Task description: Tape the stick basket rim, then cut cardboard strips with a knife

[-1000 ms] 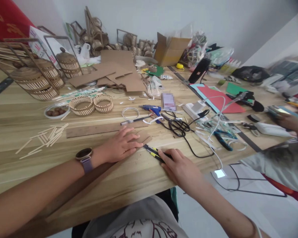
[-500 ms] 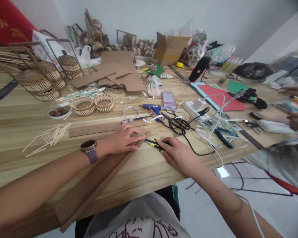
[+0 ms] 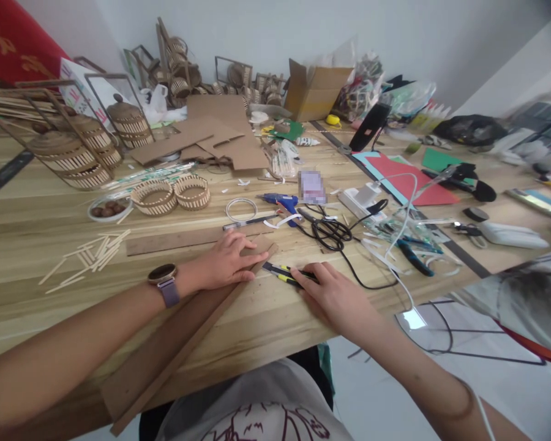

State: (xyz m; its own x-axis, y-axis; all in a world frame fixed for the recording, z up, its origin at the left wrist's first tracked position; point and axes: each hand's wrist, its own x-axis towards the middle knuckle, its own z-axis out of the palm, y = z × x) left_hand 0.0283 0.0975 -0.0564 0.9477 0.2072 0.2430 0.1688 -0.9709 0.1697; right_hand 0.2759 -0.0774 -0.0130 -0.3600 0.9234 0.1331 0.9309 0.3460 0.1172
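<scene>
My left hand lies flat with its fingers spread, pressing down a long brown cardboard strip that runs diagonally over the table's front edge. My right hand is closed round a black and yellow utility knife. The knife's blade is out and points left, close to the strip's far end and my left fingertips. Whether the blade touches the cardboard I cannot tell. Just beyond my left hand are another flat cardboard strip and a dark pen-like tool.
A blue glue gun and coiled black cable lie ahead of my right hand. Small wooden sticks, two slatted rings and a bowl of brown balls are at left. Pliers and a power strip stand right.
My right hand has turned slightly, and the knife's blade shows more clearly, lower and further left by the strip. The co-worker's hands at the right have gone out of view. My left hand stays put.
</scene>
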